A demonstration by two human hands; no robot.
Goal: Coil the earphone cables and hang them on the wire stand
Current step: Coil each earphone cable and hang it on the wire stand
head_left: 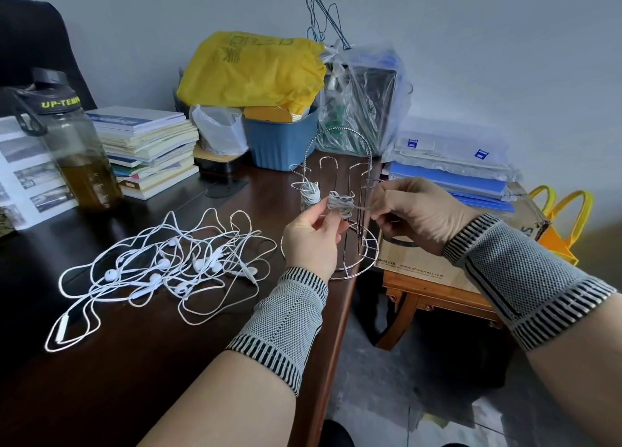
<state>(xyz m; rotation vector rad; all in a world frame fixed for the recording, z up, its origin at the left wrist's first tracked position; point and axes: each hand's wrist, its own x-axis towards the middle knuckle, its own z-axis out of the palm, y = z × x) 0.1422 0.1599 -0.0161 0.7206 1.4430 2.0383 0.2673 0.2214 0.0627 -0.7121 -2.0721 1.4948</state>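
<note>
Dark wooden desk (134,362), cluttered along back wall. Wire stand (340,190) upright near desk's right edge; one coiled earphone bundle (309,192) already hung on left hook. Left hand (313,241) raised before stand, fingers pinched on second coiled bundle (340,204). Right hand (417,211) just beside it, thumb and forefinger clamped on bundle's loose cable end. Tangle of white earphones (161,268) lies on desk left of stand.
</note>
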